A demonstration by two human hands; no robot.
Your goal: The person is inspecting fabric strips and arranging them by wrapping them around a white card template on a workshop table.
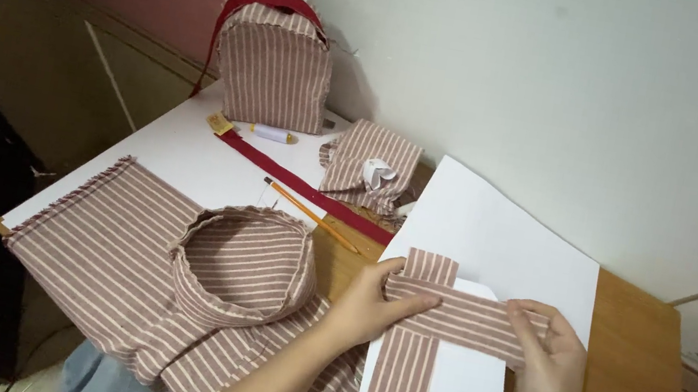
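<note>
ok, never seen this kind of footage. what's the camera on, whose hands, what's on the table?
There is one picture, from a camera worn on a person's head, looking down at their own two bare hands. The left hand and right hand each pinch an end of a striped fabric strip laid crosswise over a second, lengthwise strip, on white paper. On the table also lie a round striped fabric piece, a flat striped cloth, a pencil, a red strap and a small striped backpack.
</note>
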